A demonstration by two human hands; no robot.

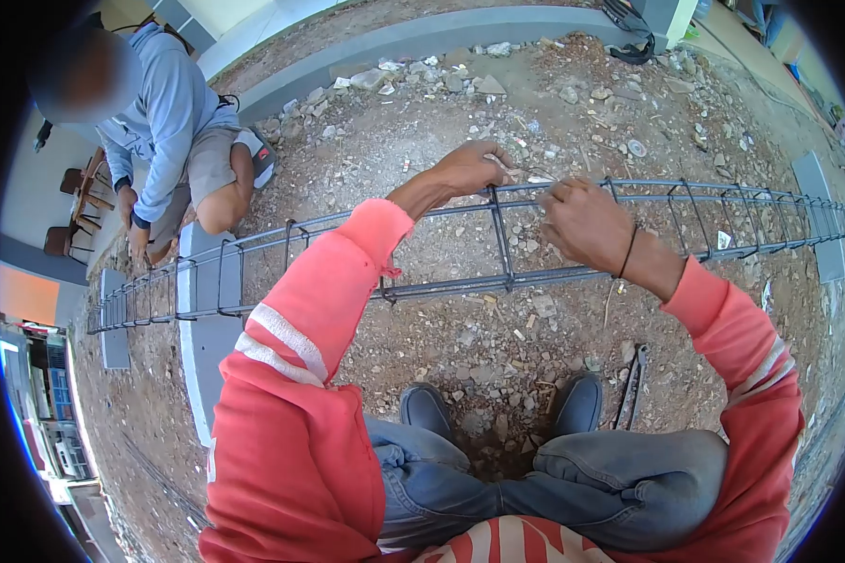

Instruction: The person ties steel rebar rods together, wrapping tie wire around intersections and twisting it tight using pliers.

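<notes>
A long rebar cage (502,239) with square stirrups runs across in front of me. My left hand (469,170) is at its far top bar, beside a stirrup, with fingers pinched on a thin tie wire (535,175). To the right, my right hand (587,223) is closed over the same bar, its fingertips at the wire's other end. Exactly how the right fingers grip the wire is hidden. On the ground by my right shoe lies a long-handled tool (631,387), perhaps pincers.
Grey blocks (197,352) lie under the cage at the left, and another block (831,261) at the right. A co-worker in a grey hoodie (174,103) crouches at the cage's left end. Stony rubble (483,83) lines a low curb (422,39).
</notes>
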